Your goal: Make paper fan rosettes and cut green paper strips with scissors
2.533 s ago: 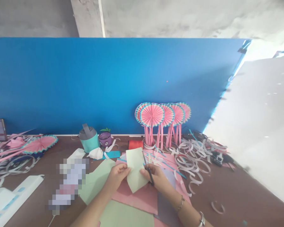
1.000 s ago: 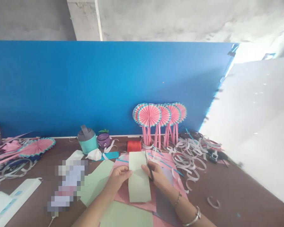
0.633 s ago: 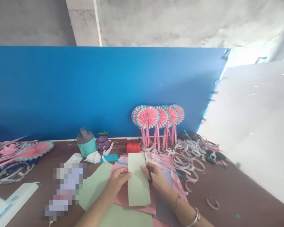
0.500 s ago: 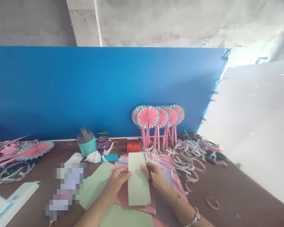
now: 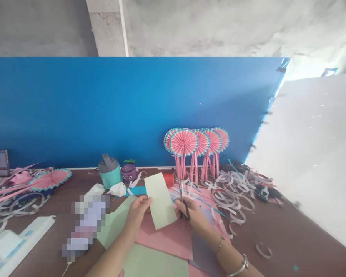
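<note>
My left hand [image 5: 136, 212] pinches the left edge of a pale green paper strip [image 5: 160, 201], which is lifted off the table and tilted to the left. My right hand [image 5: 191, 213] grips black-handled scissors [image 5: 183, 200], blades pointing up along the strip's right edge. Under both hands lie pink paper sheets [image 5: 170, 238], pale green paper sheets [image 5: 115, 223] and a purple paper sheet [image 5: 202, 250] on the brown table [image 5: 279, 238].
Several pink pleated paper fans on sticks [image 5: 196, 148] stand against the blue board [image 5: 118, 111]. Curled paper offcuts [image 5: 236, 192] lie to the right. A teal container [image 5: 109, 173], a purple pot [image 5: 128, 171], a red spool [image 5: 169, 178] and tissue [image 5: 117, 188] sit behind. More fans [image 5: 46, 179] lie at left.
The green strip was straightened upright on the table, then lifted and tilted leftwards. My left hand shifted from its middle to its lower left edge. The scissors stayed by its right edge.
</note>
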A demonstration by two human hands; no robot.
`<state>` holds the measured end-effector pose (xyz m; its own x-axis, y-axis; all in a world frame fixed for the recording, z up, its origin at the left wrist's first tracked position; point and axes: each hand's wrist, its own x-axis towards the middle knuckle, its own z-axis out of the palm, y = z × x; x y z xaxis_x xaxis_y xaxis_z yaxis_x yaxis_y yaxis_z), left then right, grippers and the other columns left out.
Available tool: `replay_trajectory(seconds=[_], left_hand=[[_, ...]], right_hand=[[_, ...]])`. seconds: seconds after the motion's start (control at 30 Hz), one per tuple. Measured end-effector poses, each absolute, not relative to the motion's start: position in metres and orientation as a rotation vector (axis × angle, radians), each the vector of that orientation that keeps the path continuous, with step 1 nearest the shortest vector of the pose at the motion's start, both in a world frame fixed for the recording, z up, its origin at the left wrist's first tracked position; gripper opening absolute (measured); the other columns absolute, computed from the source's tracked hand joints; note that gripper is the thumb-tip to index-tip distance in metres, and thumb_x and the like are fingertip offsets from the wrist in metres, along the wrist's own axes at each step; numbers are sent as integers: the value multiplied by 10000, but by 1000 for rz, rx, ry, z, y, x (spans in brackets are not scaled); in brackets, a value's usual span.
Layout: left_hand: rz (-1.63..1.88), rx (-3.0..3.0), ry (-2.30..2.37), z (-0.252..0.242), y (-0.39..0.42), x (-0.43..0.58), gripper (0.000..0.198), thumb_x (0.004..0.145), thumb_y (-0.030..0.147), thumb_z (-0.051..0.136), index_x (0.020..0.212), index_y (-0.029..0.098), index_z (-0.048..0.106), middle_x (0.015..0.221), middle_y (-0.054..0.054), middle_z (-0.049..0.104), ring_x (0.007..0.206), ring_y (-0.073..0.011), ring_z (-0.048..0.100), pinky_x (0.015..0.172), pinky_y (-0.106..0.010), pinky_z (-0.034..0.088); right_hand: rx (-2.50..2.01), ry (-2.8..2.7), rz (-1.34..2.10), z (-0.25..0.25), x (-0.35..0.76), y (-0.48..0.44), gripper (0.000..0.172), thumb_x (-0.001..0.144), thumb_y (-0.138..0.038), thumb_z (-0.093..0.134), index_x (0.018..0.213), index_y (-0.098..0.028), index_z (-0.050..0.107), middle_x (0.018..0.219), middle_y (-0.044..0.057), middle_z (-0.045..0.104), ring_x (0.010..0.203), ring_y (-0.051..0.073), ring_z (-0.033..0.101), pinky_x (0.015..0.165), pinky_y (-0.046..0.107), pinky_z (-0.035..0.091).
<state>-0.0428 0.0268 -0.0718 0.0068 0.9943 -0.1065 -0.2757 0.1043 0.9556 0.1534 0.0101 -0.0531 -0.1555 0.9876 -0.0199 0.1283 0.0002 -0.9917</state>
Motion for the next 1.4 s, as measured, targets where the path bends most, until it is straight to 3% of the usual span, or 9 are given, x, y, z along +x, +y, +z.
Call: replay_trajectory(seconds=[0.27,0.43,0.67,0.97,1.4], left_hand=[[1479,698,1028,-73,38,-59,385,600,396,761,845,131,628,762,-65,716,675,-205,674,616,-294,502],[1492,679,1036,-68,37,-58,366,588,388,767,813,134,627,749,-48,711,653,-177,668,594,-263,495],[1515,663,1026,-70,41,-61,388,560,386,781,809,131,629,726,-54,708,634,-186,667,557,-255,488],[1480,816,1062,-78,40,-62,353,661,423,713,844,131,637,768,-81,717,685,-225,678,606,-302,507],[1498,807,1090,-76,38,-59,386,637,434,723,849,121,644,783,-96,711,691,-227,672,615,-309,506]], right_hand=[[-1113,-1648,1542,-55,152,2,440,692,-578,613,830,-164,556,646,26,660,521,135,585,472,227,403],[-1149,-1719,1569,-52,151,-1,482,693,-590,608,884,-150,557,690,57,683,530,133,598,447,207,383],[-1202,-1736,1555,-46,151,-2,489,668,-588,632,854,-139,575,651,45,664,516,124,584,456,208,406],[-1247,-1709,1553,-52,151,1,410,667,-509,662,825,-139,583,589,8,629,498,113,575,442,197,404],[-1248,-1660,1569,-59,150,2,413,644,-478,692,858,-141,587,582,-2,626,499,118,581,441,197,415]])
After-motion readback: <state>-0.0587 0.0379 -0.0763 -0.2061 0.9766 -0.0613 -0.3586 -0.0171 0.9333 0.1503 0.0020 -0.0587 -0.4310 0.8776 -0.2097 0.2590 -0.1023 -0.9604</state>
